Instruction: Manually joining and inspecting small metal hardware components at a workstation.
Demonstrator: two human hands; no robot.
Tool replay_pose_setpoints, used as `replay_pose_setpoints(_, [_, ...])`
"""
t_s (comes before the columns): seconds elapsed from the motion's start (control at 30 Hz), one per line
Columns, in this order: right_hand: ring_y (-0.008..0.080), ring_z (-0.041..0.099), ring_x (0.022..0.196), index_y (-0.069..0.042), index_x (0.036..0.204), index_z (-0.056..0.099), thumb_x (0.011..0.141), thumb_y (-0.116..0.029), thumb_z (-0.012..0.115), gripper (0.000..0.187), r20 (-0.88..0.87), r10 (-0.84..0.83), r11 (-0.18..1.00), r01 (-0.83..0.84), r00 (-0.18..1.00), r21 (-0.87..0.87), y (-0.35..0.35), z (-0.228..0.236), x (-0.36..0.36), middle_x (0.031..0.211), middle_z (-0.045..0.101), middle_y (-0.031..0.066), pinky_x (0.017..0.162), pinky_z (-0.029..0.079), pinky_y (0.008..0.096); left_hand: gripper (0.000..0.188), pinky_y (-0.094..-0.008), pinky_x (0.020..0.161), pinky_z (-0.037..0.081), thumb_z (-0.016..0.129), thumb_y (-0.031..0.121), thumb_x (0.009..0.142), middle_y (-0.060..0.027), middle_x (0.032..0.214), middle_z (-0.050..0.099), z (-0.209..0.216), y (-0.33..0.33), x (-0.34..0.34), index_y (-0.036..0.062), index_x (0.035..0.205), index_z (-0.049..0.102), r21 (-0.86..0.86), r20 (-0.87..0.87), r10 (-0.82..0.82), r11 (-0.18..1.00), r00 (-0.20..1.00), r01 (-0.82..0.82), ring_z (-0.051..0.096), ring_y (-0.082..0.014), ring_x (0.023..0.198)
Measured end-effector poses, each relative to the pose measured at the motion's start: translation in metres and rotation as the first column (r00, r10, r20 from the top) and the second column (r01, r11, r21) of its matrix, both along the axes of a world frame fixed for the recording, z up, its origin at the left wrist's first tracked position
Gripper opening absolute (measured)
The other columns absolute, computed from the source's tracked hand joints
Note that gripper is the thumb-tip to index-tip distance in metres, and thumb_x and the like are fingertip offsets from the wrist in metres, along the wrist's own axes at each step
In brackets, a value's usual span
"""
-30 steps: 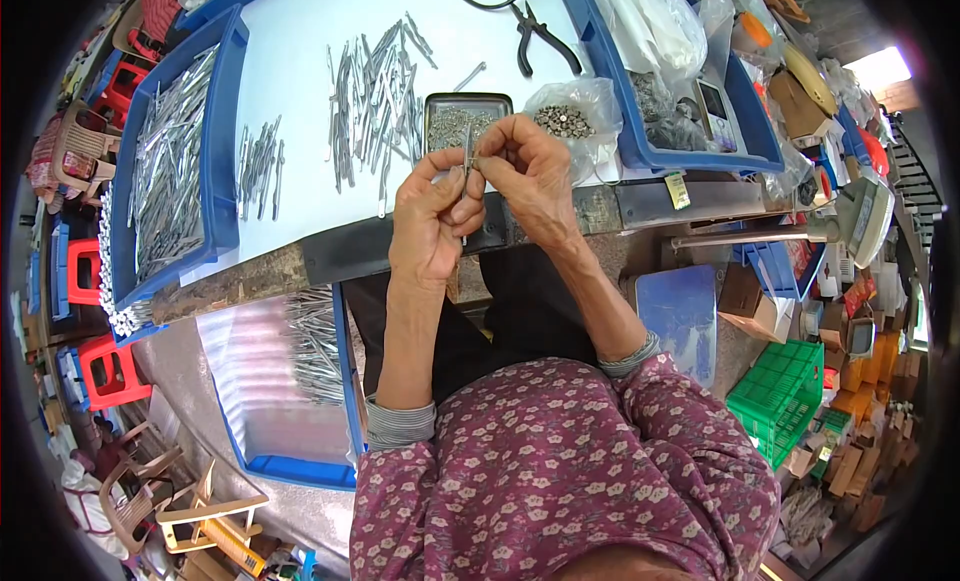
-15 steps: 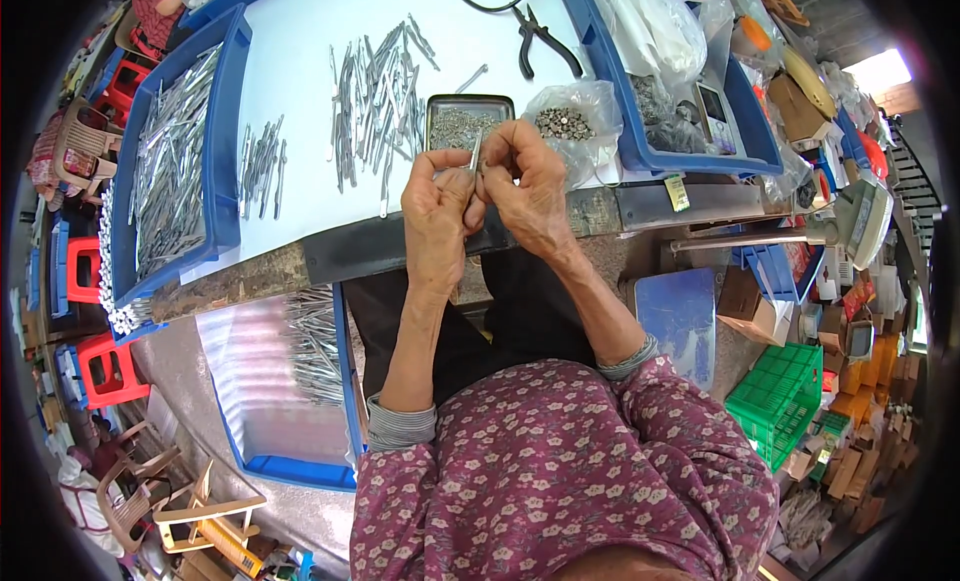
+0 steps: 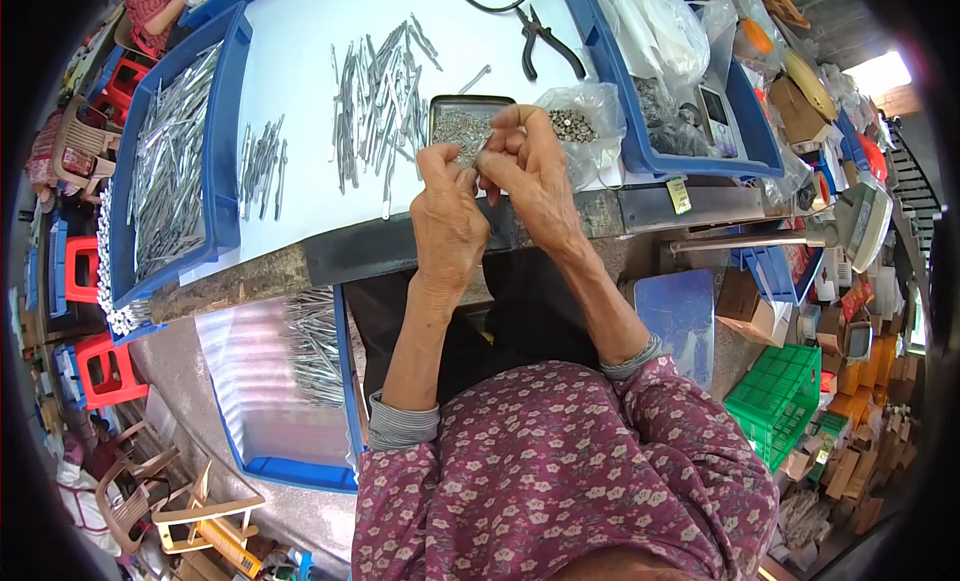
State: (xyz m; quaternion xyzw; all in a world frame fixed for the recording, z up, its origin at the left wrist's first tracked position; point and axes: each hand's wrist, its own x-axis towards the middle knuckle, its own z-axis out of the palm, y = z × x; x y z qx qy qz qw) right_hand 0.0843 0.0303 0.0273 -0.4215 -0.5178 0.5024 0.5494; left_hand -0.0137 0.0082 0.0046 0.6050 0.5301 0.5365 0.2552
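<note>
Turned with its back upward, the left hand [image 3: 450,221] has shifted slightly right, and the bright strip upright between the fingertips half a second ago is now mostly hidden. Both hands' fingers are curled, fingertips close together over the front edge of the table [image 3: 300,46]; I cannot tell which hand grips the strip. Just beyond them lies a shallow tin [image 3: 470,103], partly covered by the right hand [image 3: 535,186]. Loose metal strips [image 3: 380,101] lie left of the tin, farther from the front edge.
</note>
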Motion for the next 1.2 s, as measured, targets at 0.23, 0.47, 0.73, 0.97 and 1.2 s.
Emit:
replay_pose_setpoints(0.23, [0.0047, 0.044, 0.044, 0.003, 0.092, 0.051, 0.08, -0.007, 0.056, 0.017, 0.075, 0.076, 0.996, -0.072, 0.994, -0.052, 0.01, -0.005, 0.006, 0.058, 0.049, 0.0008, 0.037, 0.033, 0.0175, 0.017, -0.0242, 0.051, 0.04, 0.045, 0.002, 0.086, -0.0066, 0.064, 0.05, 0.001, -0.001, -0.012, -0.0025, 0.101, 0.039, -0.252, 0.468, -0.171, 0.915, 0.867, 0.316, 0.047, -0.0112, 0.056])
replay_pose_setpoints(0.47, [0.0052, 0.046, 0.045, 0.005, 0.093, 0.052, 0.082, -0.008, 0.053, 0.017, -0.002, 0.023, 0.995, -0.023, 1.0, -0.094, 0.011, -0.007, 0.009, 0.059, 0.053, 0.0035, 0.037, 0.036, 0.0174, 0.015, -0.026, 0.052, 0.042, 0.047, 0.001, 0.084, -0.0069, 0.064, 0.055, -0.004, -0.003, -0.001, -0.0004, 0.099, 0.045, -0.183, 0.281, -0.042, 0.978, 0.959, 0.096, 0.051, -0.0114, 0.056])
replay_pose_setpoints(0.73, [0.005, 0.048, 0.052, 0.002, 0.097, 0.054, 0.083, -0.005, 0.05, 0.017, 0.25, -0.266, 0.964, 0.263, 0.931, 0.043, 0.015, -0.019, 0.068, 0.069, 0.057, 0.0043, 0.044, 0.038, 0.0186, 0.014, -0.0224, 0.045, 0.035, 0.046, 0.001, 0.084, -0.0026, 0.062, 0.054, -0.005, 0.001, 0.004, 0.0011, 0.098, 0.047, -0.239, 0.371, -0.103, 0.95, 0.923, 0.202, 0.041, -0.0051, 0.05])
replay_pose_setpoints(0.97, [0.0322, 0.058, 0.077, 0.001, 0.088, 0.057, 0.077, -0.004, 0.053, 0.013, 0.693, -0.509, 0.854, 0.199, 0.51, 0.481, 0.025, -0.036, 0.086, 0.083, 0.059, 0.0173, 0.068, 0.045, 0.0351, 0.013, -0.0156, 0.048, 0.03, 0.047, 0.004, 0.086, 0.0002, 0.067, 0.054, -0.014, 0.001, 0.004, 0.0019, 0.098, 0.051, -0.207, 0.321, -0.113, 0.961, 0.94, 0.186, 0.038, -0.001, 0.054])
replay_pose_setpoints(1.2, [0.033, 0.057, 0.077, -0.001, 0.085, 0.058, 0.075, -0.006, 0.055, 0.012, 0.8, -0.381, 0.923, 0.134, 0.463, 0.361, 0.034, -0.036, 0.084, 0.085, 0.058, 0.0155, 0.067, 0.044, 0.0374, 0.012, -0.015, 0.048, 0.029, 0.048, 0.004, 0.086, -0.0001, 0.067, 0.054, -0.022, 0.004, 0.005, 0.0012, 0.097, 0.052, -0.189, 0.347, -0.127, 0.961, 0.929, 0.202, 0.037, -0.0009, 0.054])
